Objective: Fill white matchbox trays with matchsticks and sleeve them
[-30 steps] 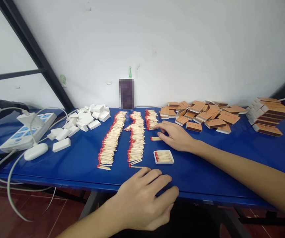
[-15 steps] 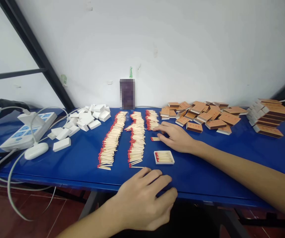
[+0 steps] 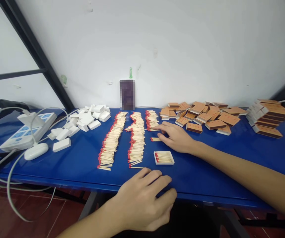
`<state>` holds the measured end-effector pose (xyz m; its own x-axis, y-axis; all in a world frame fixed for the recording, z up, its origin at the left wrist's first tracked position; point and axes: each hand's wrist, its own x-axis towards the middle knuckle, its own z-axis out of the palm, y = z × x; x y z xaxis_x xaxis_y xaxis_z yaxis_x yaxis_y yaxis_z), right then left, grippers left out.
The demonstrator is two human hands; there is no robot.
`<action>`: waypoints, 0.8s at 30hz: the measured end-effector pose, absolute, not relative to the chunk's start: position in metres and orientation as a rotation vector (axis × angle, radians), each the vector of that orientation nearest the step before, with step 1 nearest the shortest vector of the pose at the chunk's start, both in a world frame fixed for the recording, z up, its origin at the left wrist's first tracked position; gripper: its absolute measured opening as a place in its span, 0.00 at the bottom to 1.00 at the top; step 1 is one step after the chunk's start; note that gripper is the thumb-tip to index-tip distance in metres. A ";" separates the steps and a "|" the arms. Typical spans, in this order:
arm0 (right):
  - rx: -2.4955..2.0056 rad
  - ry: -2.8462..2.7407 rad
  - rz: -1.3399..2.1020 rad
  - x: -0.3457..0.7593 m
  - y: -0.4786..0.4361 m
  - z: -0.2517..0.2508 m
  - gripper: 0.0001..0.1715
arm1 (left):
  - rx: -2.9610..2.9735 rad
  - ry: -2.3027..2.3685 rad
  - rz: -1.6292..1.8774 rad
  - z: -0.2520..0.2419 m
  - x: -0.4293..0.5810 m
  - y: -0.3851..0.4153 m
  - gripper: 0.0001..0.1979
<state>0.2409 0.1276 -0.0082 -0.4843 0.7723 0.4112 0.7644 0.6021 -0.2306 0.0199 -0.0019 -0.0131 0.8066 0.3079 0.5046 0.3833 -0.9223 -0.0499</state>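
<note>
My right hand [image 3: 176, 136] rests on the blue table with its fingers apart. Its index fingertip touches the near end of a short row of red-headed matches [image 3: 151, 119], and the thumb lies by a small bunch of matches [image 3: 155, 139]. Just in front is a white matchbox tray [image 3: 173, 162] partly filled with matches. My left hand [image 3: 147, 200] lies palm down over the table's front edge, fingers loosely bent and spread; nothing shows in it. Two longer rows of matches, a left row [image 3: 111, 142] and a middle row [image 3: 137, 142], run from back to front.
White matchbox trays [image 3: 83, 119] lie heaped at the back left, beside a power strip [image 3: 29, 130] with looping white cables. Brown matchbox sleeves [image 3: 204, 116] are piled at the back right, near a stack of matchboxes [image 3: 271, 117]. A blurred dark rectangle [image 3: 127, 95] leans against the wall.
</note>
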 end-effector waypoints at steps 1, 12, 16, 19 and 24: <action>-1.220 -2.362 0.021 0.241 0.128 -0.008 0.18 | -2.840 -0.546 -0.760 -0.013 0.020 -0.002 0.09; -1.265 -2.353 0.015 0.240 0.127 -0.007 0.18 | -2.841 -0.536 -0.749 -0.012 0.020 -0.002 0.09; -1.247 -2.358 0.021 0.241 0.128 -0.008 0.17 | -2.841 -0.541 -0.752 -0.013 0.020 -0.002 0.09; -1.231 -2.362 0.032 0.241 0.128 -0.008 0.17 | -2.839 -0.533 -0.758 -0.013 0.020 -0.001 0.09; -1.209 -2.356 0.031 0.241 0.127 -0.007 0.16 | -2.843 -0.527 -0.767 -0.012 0.020 -0.001 0.09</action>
